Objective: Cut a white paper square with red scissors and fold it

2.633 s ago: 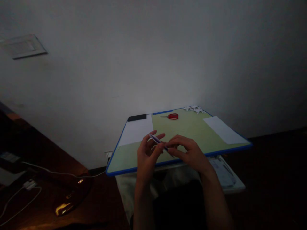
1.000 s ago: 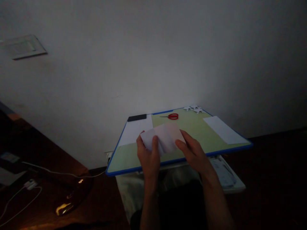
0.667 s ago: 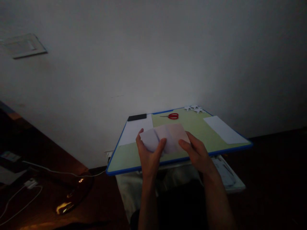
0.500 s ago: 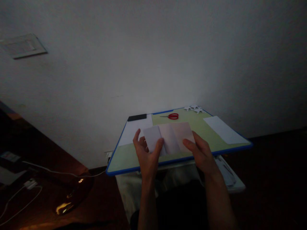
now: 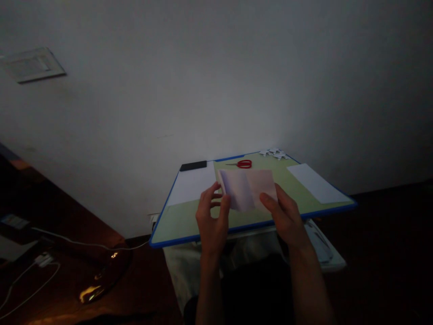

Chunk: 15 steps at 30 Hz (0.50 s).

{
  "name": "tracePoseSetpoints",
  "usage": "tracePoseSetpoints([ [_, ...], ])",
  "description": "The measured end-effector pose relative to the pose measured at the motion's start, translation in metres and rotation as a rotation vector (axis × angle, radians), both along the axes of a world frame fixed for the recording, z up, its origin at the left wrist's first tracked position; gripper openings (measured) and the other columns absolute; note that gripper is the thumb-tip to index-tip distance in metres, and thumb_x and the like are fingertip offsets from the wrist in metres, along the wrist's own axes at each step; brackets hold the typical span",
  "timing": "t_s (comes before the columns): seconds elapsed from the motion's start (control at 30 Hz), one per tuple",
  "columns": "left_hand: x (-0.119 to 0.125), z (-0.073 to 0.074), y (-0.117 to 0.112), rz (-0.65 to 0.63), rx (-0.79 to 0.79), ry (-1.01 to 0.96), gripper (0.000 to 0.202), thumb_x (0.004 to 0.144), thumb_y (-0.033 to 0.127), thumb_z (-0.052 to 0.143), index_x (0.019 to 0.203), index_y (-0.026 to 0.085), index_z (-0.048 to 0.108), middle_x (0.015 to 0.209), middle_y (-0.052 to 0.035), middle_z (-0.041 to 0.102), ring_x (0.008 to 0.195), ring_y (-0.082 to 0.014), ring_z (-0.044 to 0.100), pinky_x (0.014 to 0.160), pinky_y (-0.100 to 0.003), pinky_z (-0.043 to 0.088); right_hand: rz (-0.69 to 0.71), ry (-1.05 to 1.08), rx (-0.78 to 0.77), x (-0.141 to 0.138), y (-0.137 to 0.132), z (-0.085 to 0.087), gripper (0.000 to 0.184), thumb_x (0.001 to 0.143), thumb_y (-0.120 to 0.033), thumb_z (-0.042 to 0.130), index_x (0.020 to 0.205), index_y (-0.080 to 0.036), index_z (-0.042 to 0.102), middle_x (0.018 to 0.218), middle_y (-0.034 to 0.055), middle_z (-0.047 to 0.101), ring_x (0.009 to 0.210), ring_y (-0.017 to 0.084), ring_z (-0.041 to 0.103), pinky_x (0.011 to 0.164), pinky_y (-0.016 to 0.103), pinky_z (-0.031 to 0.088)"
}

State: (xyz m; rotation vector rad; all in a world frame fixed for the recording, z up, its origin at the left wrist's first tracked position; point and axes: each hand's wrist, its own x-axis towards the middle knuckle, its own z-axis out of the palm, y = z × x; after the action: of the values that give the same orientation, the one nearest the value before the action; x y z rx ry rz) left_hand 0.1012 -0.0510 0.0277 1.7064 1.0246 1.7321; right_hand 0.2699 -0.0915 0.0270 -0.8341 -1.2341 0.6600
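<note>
Head view: both forearms reach up from the lap, left hand (image 5: pixel 212 220) and right hand (image 5: pixel 283 215) each pinching an edge of a creased paper sheet (image 5: pixel 248 188), held just above the green board (image 5: pixel 176 221). Red scissors (image 5: pixel 241 164) lie beyond, near the far edge

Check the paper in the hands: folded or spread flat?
Partly folded. The paper, pinched between left hand and right hand, shows a crease, its left panel bent.

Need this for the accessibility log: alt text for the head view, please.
Two bare hands, left hand and right hand, hold a creased white sheet of paper above a green board with a blue rim. On the board lie red scissors, two white sheets, a black block and white paper cut-outs, against a dim white wall.
</note>
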Motion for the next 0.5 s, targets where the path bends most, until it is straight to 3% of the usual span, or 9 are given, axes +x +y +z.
tracePoseSetpoints([
  [0.1,0.0,-0.001,0.0,-0.097,-0.07,-0.085,0.067,0.087,0.044,0.083,0.146,0.024,0.058,0.133,-0.0144,0.07,0.112,-0.027,0.07,0.087,-0.038,0.059,0.008,-0.003,0.0,0.001,0.001,-0.002,0.033,0.103,-0.047,0.063,0.127,-0.028,0.073,0.123,0.0047,0.079,0.109,0.027,0.073,0.102,0.04,0.058],
  [0.2,0.001,-0.003,0.0,-0.123,-0.094,-0.169,0.078,0.084,0.04,0.086,0.152,0.025,0.051,0.132,-0.0134,0.069,0.11,-0.0262,0.071,0.091,-0.039,0.059,0.001,-0.012,0.009,0.004,0.001,-0.004,0.03,0.101,-0.045,0.064,0.123,-0.027,0.073,0.117,0.0052,0.08,0.103,0.027,0.074,0.093,0.039,0.061],
  [0.37,-0.003,-0.006,0.003,-0.146,-0.078,-0.257,0.063,0.088,0.031,0.078,0.147,0.025,0.056,0.133,-0.012,0.068,0.118,-0.0256,0.068,0.096,-0.037,0.056,-0.093,-0.031,0.027,0.011,0.0,-0.005,0.023,0.096,-0.04,0.071,0.114,-0.027,0.074,0.099,0.0037,0.079,0.086,0.025,0.072,0.075,0.034,0.061],
  [0.43,-0.005,-0.007,0.005,-0.139,-0.094,-0.257,0.047,0.088,0.028,0.075,0.134,0.023,0.065,0.126,-0.0109,0.071,0.115,-0.0255,0.069,0.097,-0.037,0.056,-0.106,-0.037,0.044,0.014,0.001,-0.004,0.02,0.096,-0.037,0.072,0.113,-0.027,0.075,0.097,0.0032,0.078,0.089,0.026,0.073,0.077,0.035,0.061],
  [0.5,-0.007,-0.008,0.006,-0.133,-0.094,-0.228,0.029,0.089,0.026,0.074,0.118,0.022,0.071,0.113,-0.0082,0.074,0.108,-0.0244,0.07,0.095,-0.037,0.055,-0.098,-0.062,0.076,0.016,0.001,-0.003,0.018,0.097,-0.033,0.07,0.113,-0.028,0.076,0.108,0.0044,0.079,0.1,0.027,0.074,0.088,0.038,0.06],
])
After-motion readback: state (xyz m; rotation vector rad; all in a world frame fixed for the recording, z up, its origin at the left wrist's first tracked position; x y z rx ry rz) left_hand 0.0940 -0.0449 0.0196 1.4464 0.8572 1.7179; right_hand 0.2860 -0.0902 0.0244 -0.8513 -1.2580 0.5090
